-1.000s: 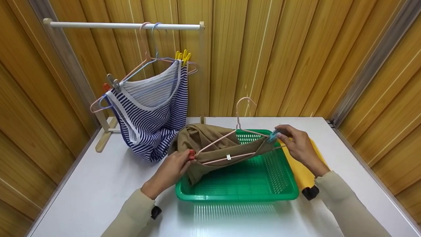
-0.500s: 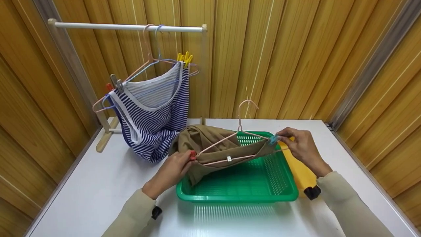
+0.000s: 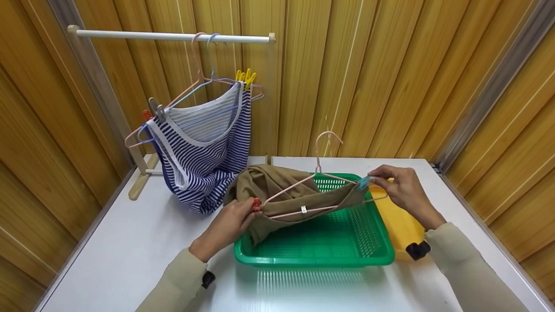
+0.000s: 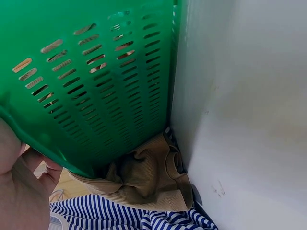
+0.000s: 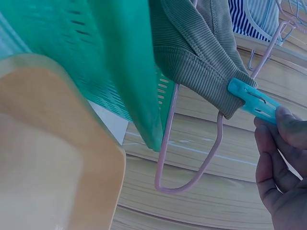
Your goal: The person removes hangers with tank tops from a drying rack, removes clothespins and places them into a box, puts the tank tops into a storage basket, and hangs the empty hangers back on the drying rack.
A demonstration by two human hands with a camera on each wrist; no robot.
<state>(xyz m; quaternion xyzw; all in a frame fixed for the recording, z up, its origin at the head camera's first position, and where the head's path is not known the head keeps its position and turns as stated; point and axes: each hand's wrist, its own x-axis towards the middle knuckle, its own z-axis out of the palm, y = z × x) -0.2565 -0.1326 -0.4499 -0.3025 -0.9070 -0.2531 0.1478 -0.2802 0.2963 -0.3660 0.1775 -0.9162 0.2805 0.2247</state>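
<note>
A pink clothes hanger [image 3: 288,189] lies over the green basket, its hook up, with a brown ribbed garment [image 3: 277,175] on it. My left hand [image 3: 225,223] grips the hanger's left end beside a red clothespin [image 3: 256,204]; that end is hidden by my fingers. With thumb and fingertips, my right hand [image 3: 401,190] pinches the outer end of a light-blue clothespin [image 5: 254,100]. Its jaws bite the garment's right corner near the hanger's pink wire. In the left wrist view, only part of my left hand [image 4: 24,187] shows beside the basket wall.
The green basket [image 3: 312,261] stands on the white table [image 3: 130,260]. Right of it is a yellow container [image 3: 401,229]. At back left, a rack bar [image 3: 138,34] carries hangers with a navy-striped garment [image 3: 204,160], held by yellow, grey and red clothespins.
My right hand has shifted slightly right and now holds the clothespin by its outer end. More of the hanger's right end shows. My left hand keeps its grip; the view has shifted slightly.
</note>
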